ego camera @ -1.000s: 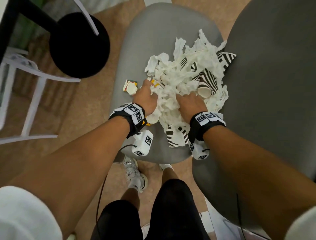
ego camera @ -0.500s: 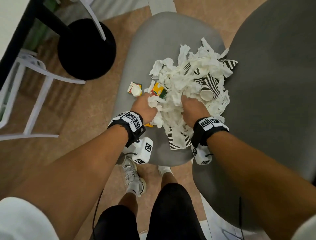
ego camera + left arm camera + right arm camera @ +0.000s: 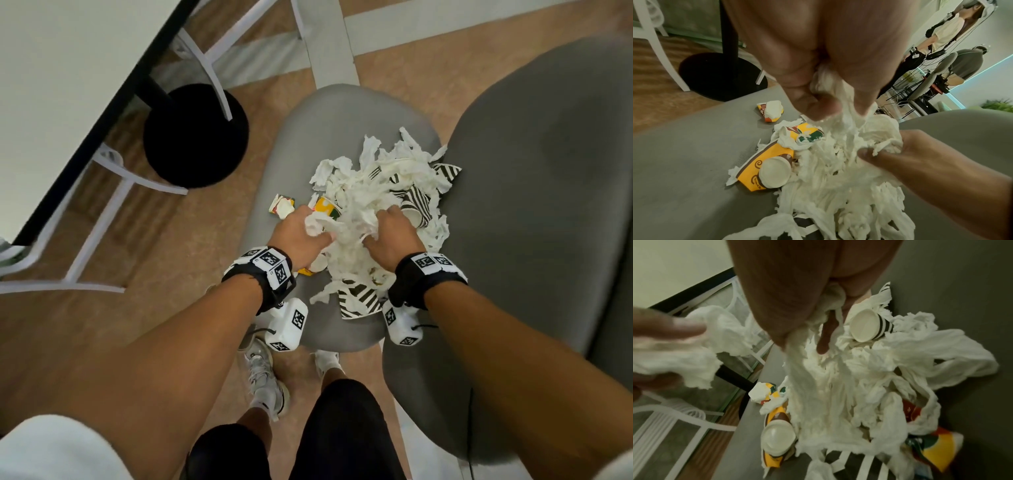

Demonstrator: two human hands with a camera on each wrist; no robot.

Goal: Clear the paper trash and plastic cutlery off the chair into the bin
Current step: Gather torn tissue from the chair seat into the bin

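Observation:
A heap of torn white tissue paper [image 3: 363, 209] lies on the grey chair seat [image 3: 329, 120], mixed with striped paper cups [image 3: 416, 205] and yellow printed cups [image 3: 764, 168]. My left hand [image 3: 308, 228] grips a wad of tissue [image 3: 830, 91] at the heap's left side. My right hand [image 3: 387, 228] grips a long bunch of tissue [image 3: 803, 373] near the middle, and strands hang from it down to the heap. A small crumpled wrapper [image 3: 282, 205] lies apart to the left. No plastic cutlery shows.
A second grey chair [image 3: 548, 171] stands tight against the right of the seat. A black round table base [image 3: 195, 137] and white chair legs [image 3: 102, 219] are on the floor to the left. Other people stand far off [image 3: 941, 32].
Both hands have closed on tissue and pulled it up from the heap, moving slightly toward each other; the yellow cup beside my left hand has come into view.

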